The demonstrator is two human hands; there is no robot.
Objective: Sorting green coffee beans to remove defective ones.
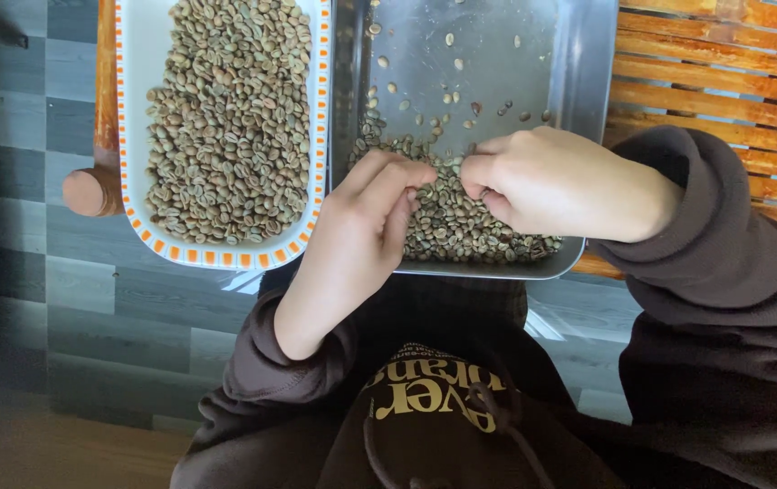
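Note:
A metal tray (579, 63) holds a heap of pale green coffee beans (447, 222) at its near edge, with a few loose beans farther back. My left hand (361, 231) rests on the heap's left side, fingers curled and pinched among the beans. My right hand (556, 181) lies over the heap's right side, fingers bent down into the beans. Whether either hand holds a bean is hidden. To the left stands a white dish with an orange-checked rim (225, 256), filled with more green coffee beans (225, 118).
Both containers sit on a wooden slatted bench (724, 81), its rounded leg end (90, 190) showing at the left. Grey plank flooring (90, 299) lies below. My brown hooded sweatshirt (443, 398) fills the lower frame.

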